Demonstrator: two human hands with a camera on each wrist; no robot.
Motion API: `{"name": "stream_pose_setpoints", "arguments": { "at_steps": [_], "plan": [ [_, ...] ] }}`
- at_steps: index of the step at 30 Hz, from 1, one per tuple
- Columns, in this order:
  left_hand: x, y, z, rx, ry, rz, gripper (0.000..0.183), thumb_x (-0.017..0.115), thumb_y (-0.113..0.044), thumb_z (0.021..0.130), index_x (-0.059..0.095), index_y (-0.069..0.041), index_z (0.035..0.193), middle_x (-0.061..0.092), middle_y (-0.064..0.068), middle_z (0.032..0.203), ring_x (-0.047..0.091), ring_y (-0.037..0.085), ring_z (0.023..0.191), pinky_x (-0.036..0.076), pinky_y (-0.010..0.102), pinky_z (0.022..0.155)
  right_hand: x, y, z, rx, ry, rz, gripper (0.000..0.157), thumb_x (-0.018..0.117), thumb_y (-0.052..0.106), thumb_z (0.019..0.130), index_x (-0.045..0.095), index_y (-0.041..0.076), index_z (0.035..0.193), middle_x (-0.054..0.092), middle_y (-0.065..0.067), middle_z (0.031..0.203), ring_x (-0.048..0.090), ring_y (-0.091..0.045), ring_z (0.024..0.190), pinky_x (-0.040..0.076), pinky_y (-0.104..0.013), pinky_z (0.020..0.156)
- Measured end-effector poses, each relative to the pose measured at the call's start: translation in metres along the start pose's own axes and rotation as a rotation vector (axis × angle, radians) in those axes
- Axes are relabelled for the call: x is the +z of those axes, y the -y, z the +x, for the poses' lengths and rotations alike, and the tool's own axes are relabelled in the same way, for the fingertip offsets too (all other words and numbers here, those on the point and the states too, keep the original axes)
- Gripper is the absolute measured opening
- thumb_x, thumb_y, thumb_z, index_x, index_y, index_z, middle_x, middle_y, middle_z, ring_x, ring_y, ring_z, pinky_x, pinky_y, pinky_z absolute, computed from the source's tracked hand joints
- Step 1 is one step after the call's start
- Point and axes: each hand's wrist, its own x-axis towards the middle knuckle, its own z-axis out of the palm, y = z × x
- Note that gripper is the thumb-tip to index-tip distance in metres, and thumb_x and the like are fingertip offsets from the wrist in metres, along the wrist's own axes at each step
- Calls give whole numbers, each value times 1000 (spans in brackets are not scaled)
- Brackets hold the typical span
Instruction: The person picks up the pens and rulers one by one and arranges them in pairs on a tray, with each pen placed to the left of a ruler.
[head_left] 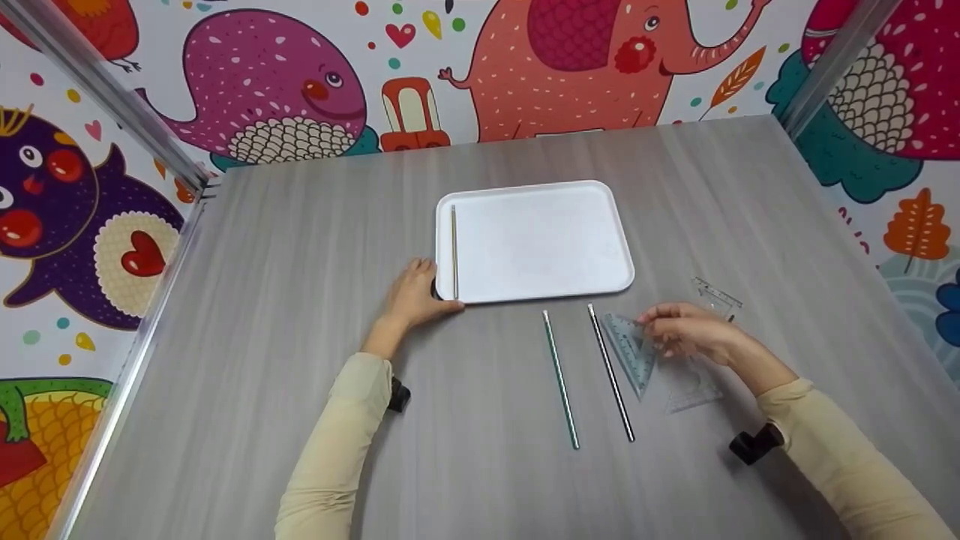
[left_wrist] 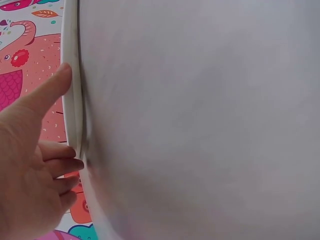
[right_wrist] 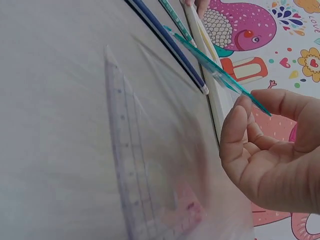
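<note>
My left hand [head_left: 412, 294] holds the near left corner of the white tray [head_left: 540, 240], thumb at the front rim and fingers at the left side. A gold-coloured pencil [head_left: 454, 255] lies along the tray's left side. My right hand [head_left: 694, 331] pinches a teal set square [right_wrist: 215, 70] by one corner between thumb and fingers. It is tilted above the table in the right wrist view. A clear set square [head_left: 694, 391] lies below that hand. A green pencil [head_left: 561, 379] and a dark pencil [head_left: 611, 371] lie left of the teal one.
Beyond the right hand lies another clear measuring piece [head_left: 718, 295], partly covered by the hand. The grey table [head_left: 315, 225] meets printed cartoon walls [head_left: 277, 82] at the back and sides. Metal posts [head_left: 832, 71] stand at the back corners.
</note>
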Motion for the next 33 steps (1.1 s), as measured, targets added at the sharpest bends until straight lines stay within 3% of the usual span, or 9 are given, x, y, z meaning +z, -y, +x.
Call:
{"name": "stream_pose_setpoints", "arguments": {
  "at_steps": [5, 15, 24, 33],
  "plan": [
    [0, 1, -1, 6, -7, -7, 88, 73, -48, 69, 43, 8, 130, 45, 24, 130, 36, 35, 124, 29, 44, 104, 7, 4, 10, -23, 12, 23, 17, 52, 8, 87, 53, 3, 103, 54, 1, 87, 51, -8, 70, 47, -21, 62],
    [-1, 2, -4, -8, 18, -11, 89, 70, -49, 71, 39, 6, 133, 39, 24, 136, 29, 36, 129, 23, 44, 107, 27, 14, 29, -44, 2, 78, 26, 51, 7, 87, 49, -3, 110, 53, 1, 85, 50, -7, 69, 47, -21, 62],
    [-1, 5, -3, 62, -23, -18, 75, 72, -44, 72, 48, 0, 128, 50, 21, 124, 39, 36, 122, 30, 46, 103, 35, 24, 36, -58, 8, 102, 23, 48, 5, 88, 49, -2, 110, 54, 2, 82, 49, -5, 67, 46, -20, 60],
    [-2, 8, -6, 102, -58, -18, 72, 73, -41, 71, 52, 3, 123, 54, 18, 117, 45, 32, 113, 35, 44, 98, 48, 26, 45, -52, 13, 218, 13, 49, 3, 87, 54, 8, 98, 50, 6, 73, 49, -6, 66, 47, -22, 63]
  ]
}}
